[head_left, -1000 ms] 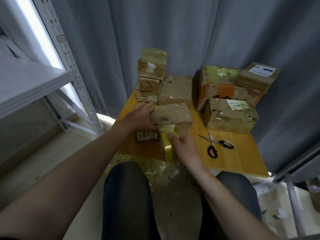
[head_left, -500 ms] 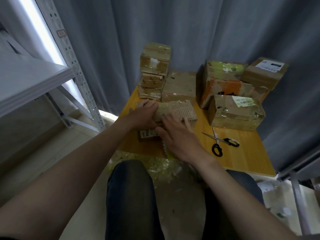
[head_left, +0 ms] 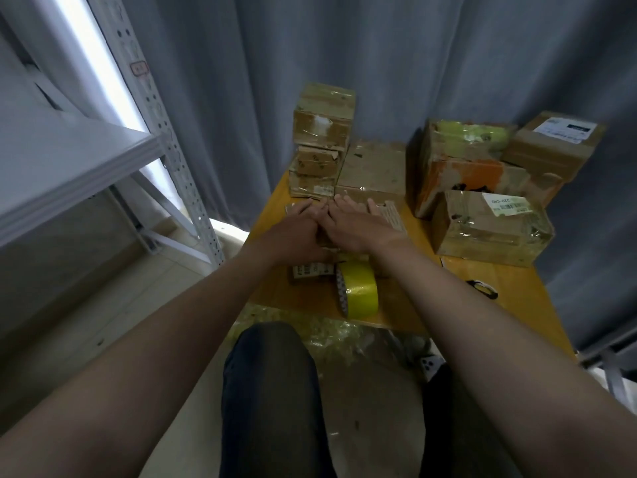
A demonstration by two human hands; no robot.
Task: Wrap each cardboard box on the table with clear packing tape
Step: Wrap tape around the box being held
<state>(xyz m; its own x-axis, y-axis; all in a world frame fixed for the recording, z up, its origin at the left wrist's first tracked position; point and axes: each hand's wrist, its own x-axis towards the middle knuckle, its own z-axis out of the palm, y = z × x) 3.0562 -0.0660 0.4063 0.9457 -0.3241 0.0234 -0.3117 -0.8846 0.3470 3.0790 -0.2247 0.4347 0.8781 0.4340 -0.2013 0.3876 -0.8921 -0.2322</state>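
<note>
A small cardboard box [head_left: 391, 215] lies near the front of the yellow table [head_left: 517, 291]. My right hand [head_left: 355, 224] lies flat on its top with straight fingers. My left hand [head_left: 298, 232] rests on the box's left end, fingers stretched over it. The yellowish tape roll [head_left: 358, 291] stands on edge on the table just below my hands, untouched, with a strip running up toward the box. A label strip [head_left: 312, 269] shows under my left wrist.
Several taped boxes stand behind: a stack [head_left: 322, 132] at back left, a flat box [head_left: 374, 167] in the middle, and a cluster [head_left: 489, 222] at right. Scissors [head_left: 482, 288] lie right of my right forearm. A metal shelf [head_left: 86, 160] stands to the left. Crumpled tape scraps [head_left: 331, 332] hang over the table's front edge.
My right hand let go of the tape roll, which now stands alone on the table, and slid up flat over the box top. My left hand stayed on the box.
</note>
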